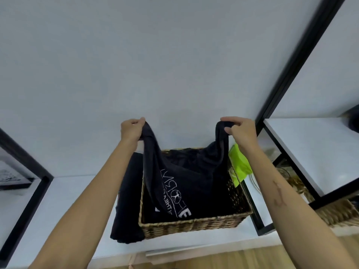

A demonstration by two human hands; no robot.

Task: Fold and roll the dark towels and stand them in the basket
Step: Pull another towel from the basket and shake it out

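Left hand (133,129), right hand (240,131) each in pinch grip on dark towel (186,177) corner, raised over basket (191,224) so cloth hangs open for folding.

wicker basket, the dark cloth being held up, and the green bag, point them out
wicker basket (191,224), head view, front woven wall
dark cloth (186,177), head view, hanging middle above the basket
green bag (240,166), head view, its exposed side
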